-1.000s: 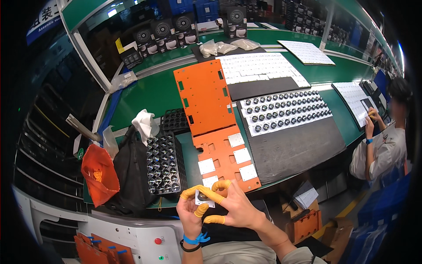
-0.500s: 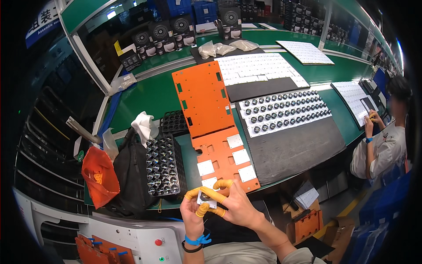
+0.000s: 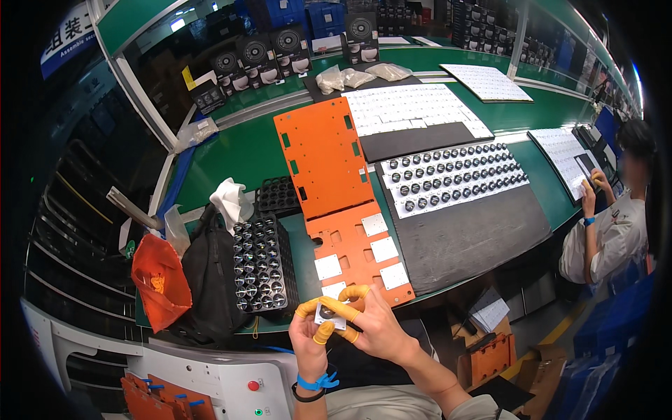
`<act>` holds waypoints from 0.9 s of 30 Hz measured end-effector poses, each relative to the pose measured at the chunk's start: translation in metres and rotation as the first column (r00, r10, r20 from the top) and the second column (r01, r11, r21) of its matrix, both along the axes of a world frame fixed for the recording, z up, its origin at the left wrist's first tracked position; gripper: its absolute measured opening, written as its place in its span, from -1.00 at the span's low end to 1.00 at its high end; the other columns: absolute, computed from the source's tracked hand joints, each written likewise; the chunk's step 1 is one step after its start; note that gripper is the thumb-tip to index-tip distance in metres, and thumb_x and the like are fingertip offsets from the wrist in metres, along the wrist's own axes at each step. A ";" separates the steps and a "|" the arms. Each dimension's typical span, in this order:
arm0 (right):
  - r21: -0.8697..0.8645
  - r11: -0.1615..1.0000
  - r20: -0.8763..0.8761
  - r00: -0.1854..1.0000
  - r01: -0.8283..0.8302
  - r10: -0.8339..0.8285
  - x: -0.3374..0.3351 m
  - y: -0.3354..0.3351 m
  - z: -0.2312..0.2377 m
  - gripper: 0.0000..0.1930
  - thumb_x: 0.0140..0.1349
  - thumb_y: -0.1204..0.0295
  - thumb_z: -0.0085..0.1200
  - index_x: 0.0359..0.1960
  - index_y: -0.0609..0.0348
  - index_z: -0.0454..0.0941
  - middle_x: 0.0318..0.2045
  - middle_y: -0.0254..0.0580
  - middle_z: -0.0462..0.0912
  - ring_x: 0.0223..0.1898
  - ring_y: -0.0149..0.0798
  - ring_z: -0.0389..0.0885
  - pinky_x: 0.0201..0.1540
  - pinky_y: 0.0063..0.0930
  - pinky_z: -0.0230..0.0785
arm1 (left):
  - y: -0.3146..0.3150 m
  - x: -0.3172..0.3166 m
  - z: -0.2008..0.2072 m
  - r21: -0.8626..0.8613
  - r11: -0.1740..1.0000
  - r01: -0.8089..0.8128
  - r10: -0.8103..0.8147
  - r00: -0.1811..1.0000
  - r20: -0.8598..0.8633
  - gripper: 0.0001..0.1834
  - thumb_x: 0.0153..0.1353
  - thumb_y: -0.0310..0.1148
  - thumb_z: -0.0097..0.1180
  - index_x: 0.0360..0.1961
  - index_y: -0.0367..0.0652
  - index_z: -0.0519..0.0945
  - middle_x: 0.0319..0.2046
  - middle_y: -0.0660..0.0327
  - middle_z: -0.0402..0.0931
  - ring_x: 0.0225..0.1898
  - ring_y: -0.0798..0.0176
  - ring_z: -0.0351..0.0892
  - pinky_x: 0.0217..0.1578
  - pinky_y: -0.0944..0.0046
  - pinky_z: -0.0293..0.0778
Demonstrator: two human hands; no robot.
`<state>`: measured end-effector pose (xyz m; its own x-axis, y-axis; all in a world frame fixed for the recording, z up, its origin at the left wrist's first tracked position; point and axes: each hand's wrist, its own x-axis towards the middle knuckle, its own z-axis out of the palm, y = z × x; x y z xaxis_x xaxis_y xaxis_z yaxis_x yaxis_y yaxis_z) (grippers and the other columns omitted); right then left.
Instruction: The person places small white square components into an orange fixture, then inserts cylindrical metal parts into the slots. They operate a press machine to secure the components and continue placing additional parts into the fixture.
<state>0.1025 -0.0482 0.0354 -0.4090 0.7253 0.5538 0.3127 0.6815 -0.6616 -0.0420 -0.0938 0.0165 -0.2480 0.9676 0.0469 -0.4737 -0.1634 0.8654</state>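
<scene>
Both hands meet just off the near edge of the green surface [image 3: 231, 157], below the lower end of the orange jig plate [image 3: 357, 252]. The left hand [image 3: 308, 343] and right hand [image 3: 374, 325] wear yellow-orange finger cots, and between them they pinch a small white square plate [image 3: 329, 313] with a dark round part at its middle; the left thumb and forefinger take one side, the right fingertips close over the top and the other side. The plate is clear of the surface, held in the air close to the body. Judged from its look, the piece is thin, flat, light and fairly stiff, more like a small card or board than a soft thing; the round part may be delicate, so a grip by the edges, as now, seems the safe one, keeping fingertips off the centre. The cots should add grip and keep the face clean. More white squares [image 3: 327, 267] of the same kind sit in pockets of the orange jig plate, just beyond the hands. To the left stands a black tray of small round metal parts [image 3: 259, 266], beside a black bag [image 3: 210, 280] and an orange pouch [image 3: 161, 280]. A grey mat [image 3: 469, 238] lies to the right, carrying a white sheet with rows of dark round parts [image 3: 455, 175]. Another person [image 3: 616, 224] sits at the right edge of the surface.
</scene>
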 end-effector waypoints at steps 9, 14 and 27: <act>-0.051 0.999 -0.016 1.000 -0.002 0.001 -0.001 -0.001 0.000 -0.50 0.14 0.41 0.35 0.17 0.03 0.61 -0.08 -0.11 0.49 -0.12 -0.08 0.44 -0.08 -0.30 0.44 | 0.000 0.002 0.000 0.001 1.000 -0.013 0.013 1.000 -0.014 -0.39 0.17 -0.21 0.44 0.11 -0.33 0.45 -0.03 0.15 0.56 0.00 0.31 0.58 0.06 0.30 0.49; -0.044 0.999 -0.016 1.000 -0.012 0.011 -0.002 0.001 -0.001 -0.50 0.14 0.39 0.35 0.17 0.03 0.60 -0.09 -0.10 0.51 -0.11 -0.07 0.44 -0.05 -0.29 0.44 | -0.001 0.001 -0.001 -0.021 0.999 -0.026 0.025 0.999 -0.028 -0.38 0.16 -0.17 0.44 0.10 -0.33 0.46 -0.01 0.15 0.55 0.00 0.31 0.58 0.05 0.30 0.50; 0.236 0.967 -0.159 0.986 0.094 -0.057 0.003 0.006 -0.003 -0.50 -0.18 0.43 0.47 -0.07 0.07 0.74 -0.17 -0.30 0.60 -0.21 -0.17 0.51 -0.25 -0.38 0.41 | -0.010 -0.001 -0.022 -0.094 0.978 0.188 -0.184 0.982 0.042 -0.13 0.19 0.31 0.19 0.13 -0.36 0.50 0.01 0.10 0.57 0.03 0.22 0.58 0.13 0.17 0.45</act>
